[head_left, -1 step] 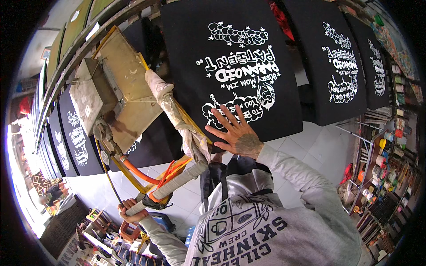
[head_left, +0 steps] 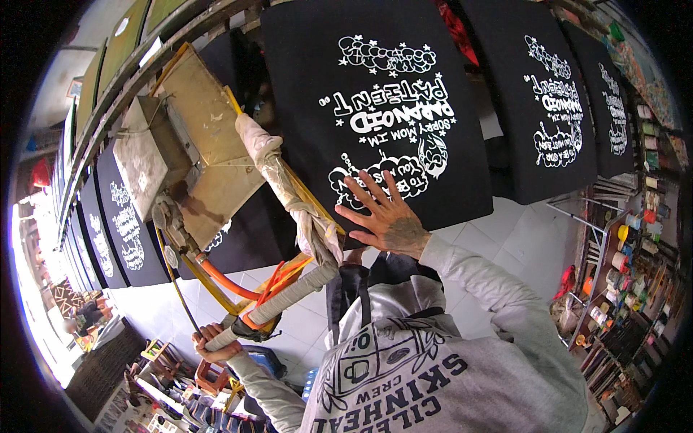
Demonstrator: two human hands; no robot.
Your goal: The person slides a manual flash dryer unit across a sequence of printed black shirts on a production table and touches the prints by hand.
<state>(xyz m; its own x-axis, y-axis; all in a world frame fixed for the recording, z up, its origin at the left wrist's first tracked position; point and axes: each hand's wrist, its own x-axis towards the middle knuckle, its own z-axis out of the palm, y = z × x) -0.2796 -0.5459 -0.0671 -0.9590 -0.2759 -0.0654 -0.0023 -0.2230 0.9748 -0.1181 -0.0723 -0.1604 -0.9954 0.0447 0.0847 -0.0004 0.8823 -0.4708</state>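
Note:
My left hand is closed around a grey tape-wrapped bar on a yellow-edged metal apparatus, which has a box housing, orange tubing and pale wrapping on its upper arm. My right hand has its fingers spread over the lower part of the white lettered cloud print on a large black fabric panel, just right of the apparatus. Whether the palm presses on the cloth I cannot tell. The apparatus lies over another black panel, partly hiding it.
More printed black panels run in a row to the right and left along a rail. A rack of colourful pots stands at the right. A person is small at the far left. Cluttered items fill the lower left.

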